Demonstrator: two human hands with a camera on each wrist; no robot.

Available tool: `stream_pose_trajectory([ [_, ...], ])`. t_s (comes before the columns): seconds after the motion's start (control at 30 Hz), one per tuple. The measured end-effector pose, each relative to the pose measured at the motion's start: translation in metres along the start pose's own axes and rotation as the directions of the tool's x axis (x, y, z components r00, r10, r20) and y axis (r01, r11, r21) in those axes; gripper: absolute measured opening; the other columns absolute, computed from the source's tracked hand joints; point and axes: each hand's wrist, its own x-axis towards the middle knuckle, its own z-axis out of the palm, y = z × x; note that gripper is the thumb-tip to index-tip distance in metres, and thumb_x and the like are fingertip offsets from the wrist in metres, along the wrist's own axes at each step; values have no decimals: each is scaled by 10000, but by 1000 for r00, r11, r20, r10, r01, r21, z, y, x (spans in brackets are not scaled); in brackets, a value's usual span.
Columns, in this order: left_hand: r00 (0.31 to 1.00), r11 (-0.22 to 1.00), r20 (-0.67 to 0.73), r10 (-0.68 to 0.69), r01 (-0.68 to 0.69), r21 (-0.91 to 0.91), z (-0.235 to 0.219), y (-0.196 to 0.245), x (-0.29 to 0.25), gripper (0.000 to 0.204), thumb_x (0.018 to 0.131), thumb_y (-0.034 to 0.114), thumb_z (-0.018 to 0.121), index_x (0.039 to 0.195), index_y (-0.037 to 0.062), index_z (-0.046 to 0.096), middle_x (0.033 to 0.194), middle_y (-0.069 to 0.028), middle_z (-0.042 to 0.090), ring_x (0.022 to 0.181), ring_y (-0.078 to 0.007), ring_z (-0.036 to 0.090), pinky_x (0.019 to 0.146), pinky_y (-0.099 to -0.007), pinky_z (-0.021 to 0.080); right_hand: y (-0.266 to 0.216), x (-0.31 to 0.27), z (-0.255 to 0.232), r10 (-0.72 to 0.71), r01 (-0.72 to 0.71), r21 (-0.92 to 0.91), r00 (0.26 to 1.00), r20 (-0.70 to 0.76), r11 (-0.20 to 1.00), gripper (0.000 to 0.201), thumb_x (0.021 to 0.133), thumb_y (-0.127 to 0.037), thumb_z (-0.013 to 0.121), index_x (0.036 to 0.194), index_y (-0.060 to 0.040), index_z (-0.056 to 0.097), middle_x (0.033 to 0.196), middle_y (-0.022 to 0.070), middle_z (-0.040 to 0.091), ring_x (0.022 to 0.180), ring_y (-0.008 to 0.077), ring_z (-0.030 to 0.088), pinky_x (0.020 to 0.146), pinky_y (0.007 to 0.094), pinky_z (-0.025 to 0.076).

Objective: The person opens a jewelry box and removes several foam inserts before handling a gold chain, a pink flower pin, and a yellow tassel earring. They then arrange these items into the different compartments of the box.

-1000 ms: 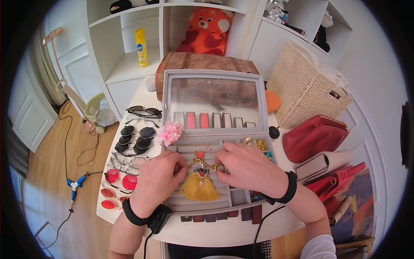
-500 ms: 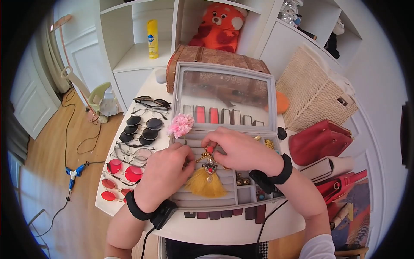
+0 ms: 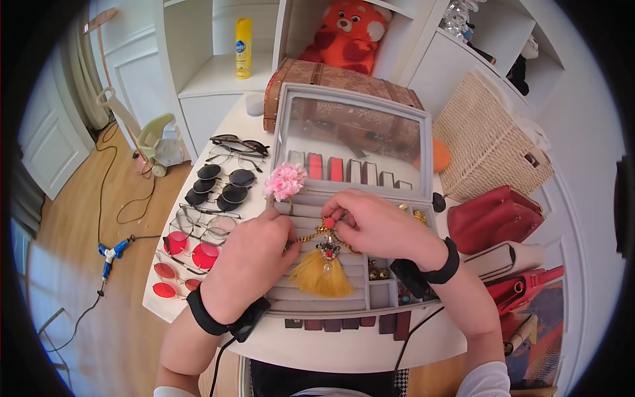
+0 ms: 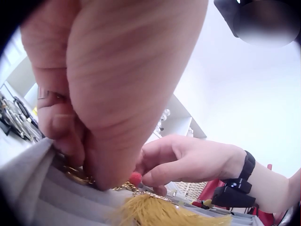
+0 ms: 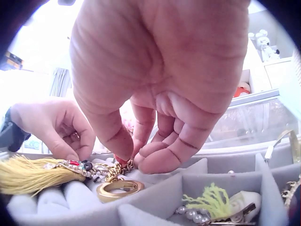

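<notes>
A gold chain (image 3: pixel 306 237) with a yellow tassel (image 3: pixel 322 276), a jewelled pendant (image 3: pixel 327 249) and a red bead (image 3: pixel 329 223) lies over the padded ring rolls of an open grey jewellery box (image 3: pixel 317 306). My left hand (image 3: pixel 254 250) pinches the chain's left end, its fingertips partly hidden in the head view. At the red bead, my right hand (image 3: pixel 387 228) pinches the chain between thumb and fingers. A thick gold ring (image 5: pixel 121 190) on the chain's other end rests on the box's padding, seen in the right wrist view.
A pink flower (image 3: pixel 286 181) stands at the box's left back corner, before the raised glass lid (image 3: pixel 357 94). Sunglasses and glasses (image 3: pixel 233 195) line the table's left side. Right compartments hold trinkets, including a pearl hair clip (image 5: pixel 193 215). Red handbags (image 3: pixel 495 218) stand at right.
My right hand has let go of the chain's right end and moved left and up to the red bead. My left hand keeps hold of the left end. The head view has shifted.
</notes>
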Motion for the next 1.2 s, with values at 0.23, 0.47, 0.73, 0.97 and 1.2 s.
stream_pose_trajectory([
  [0.23, 1000, 995, -12, 28, -26, 100, -2, 4, -1, 110, 861, 93, 759, 884, -5, 713, 939, -144, 694, 816, -336, 727, 767, -431, 576, -2, -4, 1, -5, 5, -21, 1000, -15, 1000, 263, 942, -55, 589, 1188, 6, 659, 1119, 151, 709, 1098, 315, 693, 972, 426, 554],
  [0.47, 999, 998, 18, 39, -40, 46, -1, 4, -3, 124, 866, 120, 761, 881, 3, 723, 887, -146, 687, 794, -316, 724, 743, -410, 568, 4, -2, 2, -48, 50, -91, 999, 23, 995, 338, 958, -97, 648, 1291, -44, 660, 1083, 106, 698, 822, 202, 703, 777, 345, 577],
  [0.73, 1000, 989, -27, -14, 9, -149, 4, -3, 13, 162, 939, 140, 743, 1024, 7, 780, 949, -157, 708, 782, -302, 699, 739, -402, 553, 2, -7, -4, 21, -21, 9, 998, -64, 1000, 288, 968, -62, 625, 1245, -2, 672, 1045, 137, 709, 882, 230, 730, 793, 361, 583],
  [0.97, 1000, 984, -2, 14, -14, -180, 16, -5, 17, 185, 951, 138, 742, 1078, 13, 794, 952, -159, 708, 785, -295, 688, 748, -389, 548, 16, -3, 3, -103, 97, -88, 993, -56, 991, 296, 949, -59, 658, 1235, 16, 664, 1008, 150, 753, 934, 275, 745, 819, 387, 594],
  [1.2, 999, 978, 36, 17, -9, -208, 15, 4, 19, 219, 957, 133, 747, 1134, 7, 776, 926, -138, 696, 772, -247, 684, 728, -367, 550, 16, -9, 10, -165, 139, -162, 973, -161, 977, 251, 934, -120, 726, 1143, 12, 684, 1013, 150, 757, 903, 332, 737, 844, 425, 588],
])
